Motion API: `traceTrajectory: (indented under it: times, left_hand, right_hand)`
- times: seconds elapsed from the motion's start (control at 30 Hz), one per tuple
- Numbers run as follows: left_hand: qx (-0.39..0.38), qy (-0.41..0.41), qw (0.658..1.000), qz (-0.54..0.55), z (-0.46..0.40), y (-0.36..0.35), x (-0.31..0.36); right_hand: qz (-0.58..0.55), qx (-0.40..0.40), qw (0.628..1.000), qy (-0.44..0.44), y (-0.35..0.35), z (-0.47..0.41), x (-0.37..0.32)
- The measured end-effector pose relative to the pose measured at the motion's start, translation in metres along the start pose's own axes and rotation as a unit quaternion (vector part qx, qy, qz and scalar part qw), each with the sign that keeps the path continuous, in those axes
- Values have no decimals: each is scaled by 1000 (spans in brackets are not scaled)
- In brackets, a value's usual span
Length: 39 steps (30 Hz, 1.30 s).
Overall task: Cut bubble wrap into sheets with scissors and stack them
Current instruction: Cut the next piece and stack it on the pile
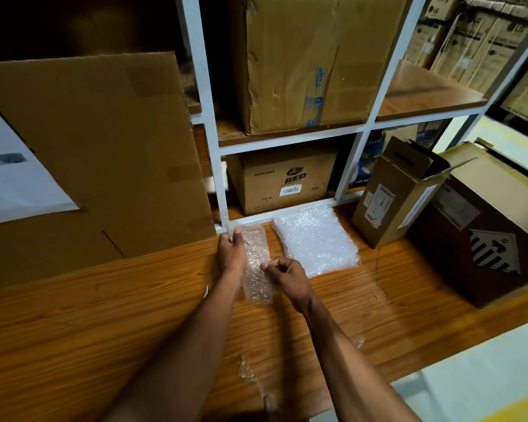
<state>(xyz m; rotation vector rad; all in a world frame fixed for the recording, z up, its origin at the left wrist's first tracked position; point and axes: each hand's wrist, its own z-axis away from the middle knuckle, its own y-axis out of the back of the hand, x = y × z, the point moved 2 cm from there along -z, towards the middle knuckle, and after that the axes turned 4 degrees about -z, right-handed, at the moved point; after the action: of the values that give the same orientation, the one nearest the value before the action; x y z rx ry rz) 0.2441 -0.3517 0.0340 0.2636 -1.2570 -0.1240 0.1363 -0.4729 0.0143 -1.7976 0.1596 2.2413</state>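
A narrow bubble wrap strip (255,263) lies on the wooden table (104,324), just left of the stack of bubble wrap sheets (316,240). The left hand (230,254) pinches the strip's far left edge; the right hand (285,271), fingers curled, pinches its right edge nearer the person. Right of the stack stands an open cardboard carton (390,196)

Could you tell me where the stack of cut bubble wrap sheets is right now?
In the head view, the stack of bubble wrap sheets lies on the wooden table against the shelf's base, just right of the strip both hands hold and left of the open cardboard box.
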Motion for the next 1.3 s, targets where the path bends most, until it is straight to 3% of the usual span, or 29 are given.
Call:
traceTrajectory:
  times: [0.27, 0.37, 0.47, 0.67, 0.97, 1.1, 1.3]
  left_hand:
    - [-102, 21, 992, 73, -9, 13, -8]
    - [-115, 17, 990, 78, -11, 17, -10]
    - [-117, 7, 990, 75, -9, 18, -6]
    - [-110, -4, 991, 73, -9, 23, -3]
    - [-146, -4, 985, 92, -27, 28, -3]
    - [-156, -27, 985, 61, -26, 19, -5]
    - [-127, -35, 990, 58, -20, 7, 0]
  right_hand:
    - [24, 1, 1000, -15, 8, -2, 1]
    - [-5, -23, 998, -55, 6, -9, -5]
    - [-21, -63, 997, -38, 2, -15, -15]
    - [-1, -22, 1000, 10, -4, -27, -24]
    - [-36, -132, 988, -75, -6, -26, -29]
    - [-97, -67, 992, -50, -11, -42, -33]
    - [13, 27, 999, 17, 3, -59, -30]
